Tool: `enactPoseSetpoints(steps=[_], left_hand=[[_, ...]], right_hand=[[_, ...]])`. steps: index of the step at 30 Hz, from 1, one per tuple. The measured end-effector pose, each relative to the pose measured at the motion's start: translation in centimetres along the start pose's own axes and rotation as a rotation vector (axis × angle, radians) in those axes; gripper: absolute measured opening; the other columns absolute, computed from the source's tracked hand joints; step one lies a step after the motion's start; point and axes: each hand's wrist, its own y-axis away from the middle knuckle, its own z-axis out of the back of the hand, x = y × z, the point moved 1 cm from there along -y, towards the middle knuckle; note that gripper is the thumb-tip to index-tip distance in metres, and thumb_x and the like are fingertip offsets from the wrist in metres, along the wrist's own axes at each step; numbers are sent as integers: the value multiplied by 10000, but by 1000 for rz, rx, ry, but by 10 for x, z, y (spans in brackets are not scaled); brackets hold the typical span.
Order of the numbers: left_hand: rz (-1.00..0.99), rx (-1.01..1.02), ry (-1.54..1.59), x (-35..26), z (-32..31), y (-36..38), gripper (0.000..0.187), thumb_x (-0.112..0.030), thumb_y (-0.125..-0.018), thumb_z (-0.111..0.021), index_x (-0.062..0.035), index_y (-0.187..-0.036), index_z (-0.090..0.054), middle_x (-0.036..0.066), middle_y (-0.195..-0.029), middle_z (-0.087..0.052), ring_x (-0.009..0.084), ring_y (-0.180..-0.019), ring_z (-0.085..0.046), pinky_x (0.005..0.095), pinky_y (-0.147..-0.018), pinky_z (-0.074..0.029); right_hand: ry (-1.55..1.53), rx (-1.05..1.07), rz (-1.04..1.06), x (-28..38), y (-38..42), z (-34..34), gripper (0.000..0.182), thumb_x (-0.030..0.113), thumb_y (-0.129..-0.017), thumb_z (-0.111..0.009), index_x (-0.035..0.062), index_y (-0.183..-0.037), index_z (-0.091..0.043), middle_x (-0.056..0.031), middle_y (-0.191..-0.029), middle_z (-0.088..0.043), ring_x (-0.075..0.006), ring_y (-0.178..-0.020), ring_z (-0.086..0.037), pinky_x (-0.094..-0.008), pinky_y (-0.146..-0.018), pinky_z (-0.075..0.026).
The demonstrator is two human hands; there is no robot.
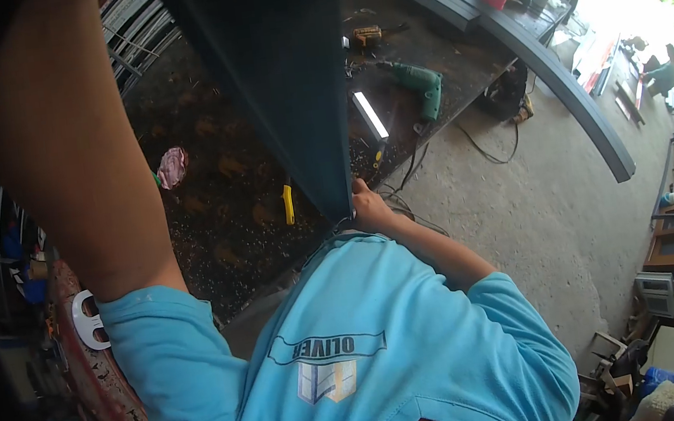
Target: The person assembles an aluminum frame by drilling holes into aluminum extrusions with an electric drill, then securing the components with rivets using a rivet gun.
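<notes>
A long dark grey metal profile (287,66) runs from the top of the view down to my waist, narrowing toward me. My right hand (368,205) is closed at its near end, fingers partly hidden behind the edge. My left arm reaches up along the left side, and its hand is out of view. Left of the profile, a yellow-handled utility knife (288,205) lies on the dark worktable (216,241). On the other side are a short white bar (370,115), a green drill (418,85) and a tool with a yellow-black handle (379,154).
A yellow power tool (367,36) lies farther back on the table. A pink cloth (173,168) is at left. Long grey profiles (559,77) extend past the table's right side. Cables (497,155) lie on the concrete floor. Two people are in the background, upper right.
</notes>
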Motion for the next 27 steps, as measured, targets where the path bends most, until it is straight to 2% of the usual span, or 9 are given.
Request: enactPoseSetpoints(steps=[2, 4, 9, 12, 16, 22, 27], left_hand=[[22, -6, 1, -2, 0, 1, 762, -524, -887, -552, -79, -1401, -207, 214, -1259, -430, 336, -1096, -501, 473, -879, -454], [41, -14, -7, -7, 3, 2, 753, -521, -888, -552, -77, -1395, -216, 214, -1249, -436, 335, -1085, -506, 472, -871, -458], [68, -30, -22, -17, 14, 1, 730, -512, -890, -552, -71, -1380, -240, 215, -1226, -451, 333, -1060, -518, 468, -851, -468], [75, -43, -26, -21, 20, 2, 717, -507, -892, -553, -67, -1371, -253, 215, -1211, -460, 332, -1044, -525, 465, -838, -474], [78, -55, -24, -27, 26, 2, 699, -500, -894, -553, -62, -1360, -272, 215, -1192, -471, 330, -1023, -535, 462, -822, -482], [63, -69, -17, -32, 37, -3, 672, -490, -897, -553, -55, -1342, -300, 215, -1164, -489, 328, -992, -549, 457, -797, -494], [64, -91, -42, -41, 52, -4, 651, -482, -900, -554, -49, -1327, -323, 216, -1140, -503, 326, -966, -561, 453, -777, -504]], right_hand=[[-17, -30, 11, 0, 1, -2, 478, 228, -614, -788, 34, -1029, -651, -225, -1017, -601, -373, -1074, -516, -439, -908, -464], [91, -69, -7, 4, 0, -3, 449, 230, -616, -784, 29, -995, -653, -230, -993, -596, -369, -1052, -520, -434, -878, -474], [17, -104, -167, 1, 6, -10, 411, 227, -674, -765, 23, -1003, -624, -221, -886, -579, -393, -908, -571, -450, -810, -490], [5, -26, -178, 2, 1, -7, 407, 225, -677, -766, 27, -1004, -627, -216, -874, -579, -390, -879, -584, -446, -809, -494], [45, -15, -161, -4, -1, -13, 405, 224, -687, -758, 32, -1019, -626, -216, -889, -590, -399, -857, -600, -452, -790, -503], [93, 95, -279, 10, -3, 6, 422, 299, -719, -723, 63, -1051, -615, -195, -949, -631, -387, -879, -631, -462, -763, -519], [152, 175, -281, 13, -7, 9, 490, 366, -773, -674, 69, -1145, -561, -197, -949, -646, -378, -894, -636, -458, -759, -523]])
